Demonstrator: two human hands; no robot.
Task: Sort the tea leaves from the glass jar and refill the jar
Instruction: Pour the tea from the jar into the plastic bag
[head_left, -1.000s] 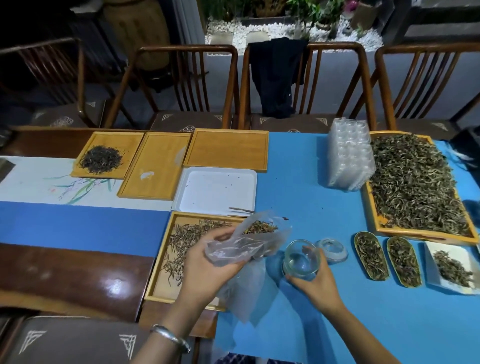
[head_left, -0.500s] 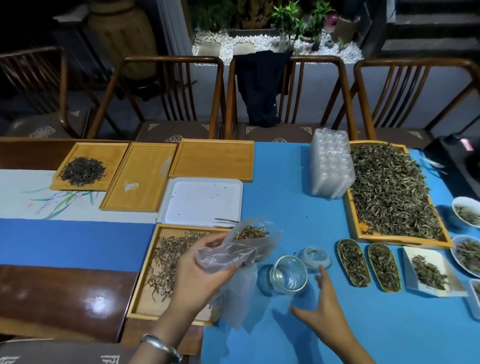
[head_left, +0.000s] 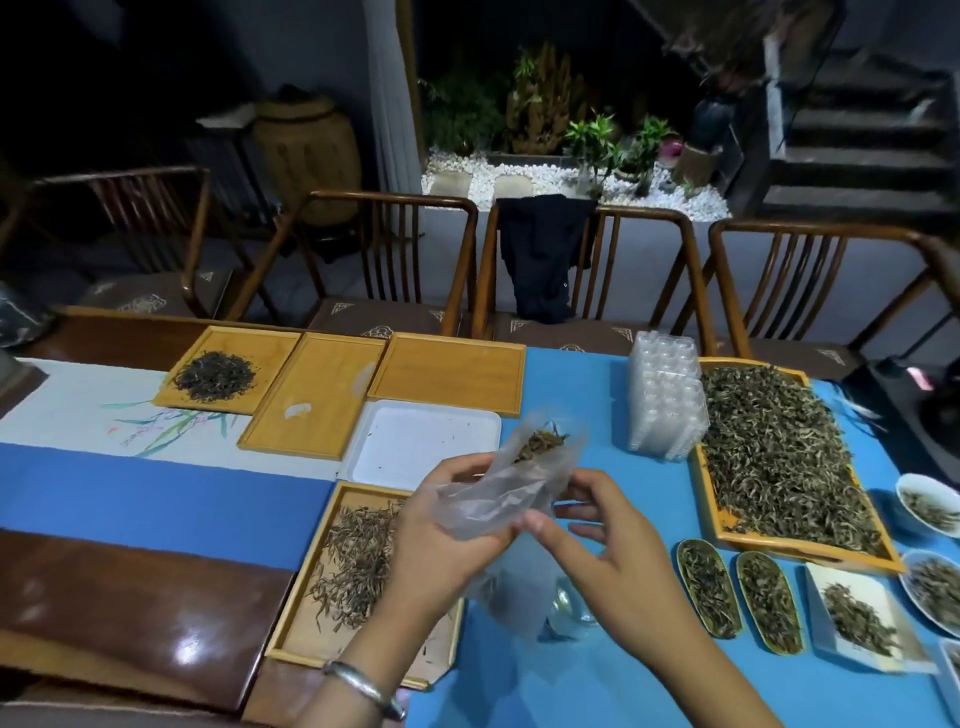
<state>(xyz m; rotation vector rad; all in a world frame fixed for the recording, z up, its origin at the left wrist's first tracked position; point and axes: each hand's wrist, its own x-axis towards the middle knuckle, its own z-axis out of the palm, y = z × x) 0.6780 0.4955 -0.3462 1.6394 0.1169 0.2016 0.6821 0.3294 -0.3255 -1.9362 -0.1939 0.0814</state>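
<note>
I am holding a crumpled clear plastic bag (head_left: 511, 486) up in the middle of the frame, my left hand (head_left: 441, 540) curled round its lower end so the small clump of brownish tea leaves (head_left: 537, 441) is sitting at the raised far end — tilted that way, I judge, to keep the leaves from spilling before I aim the bag. My right hand (head_left: 618, 551) is coming in just beside it, fingers loosely spread and thumb near the bag's edge; whether it is actually pinching the plastic I cannot tell.

The small round clear glass jar (head_left: 569, 605) is standing on the blue table cloth (head_left: 597, 686) directly below my hands, low in the centre of the frame, largely hidden behind the hanging plastic and my right wrist — close under the bag, I think, so the leaves can drop straight in. Its contents are not visible.

To the lower left of my hands, the shallow bamboo tray with pale thin leaves (head_left: 358, 561) is lying within easy reach for sorting. Above it are the empty white rectangular plastic tray (head_left: 426, 441) and, at the right of the frame, the large bamboo tray heaped with grey-green leaves (head_left: 774, 452), with two narrow green-rimmed scoop dishes (head_left: 737, 592) of leaves below it.

I am seeing no brand, label or readable writing anywhere — only a painted plant motif on the white runner (head_left: 88, 410) at the left.
</note>
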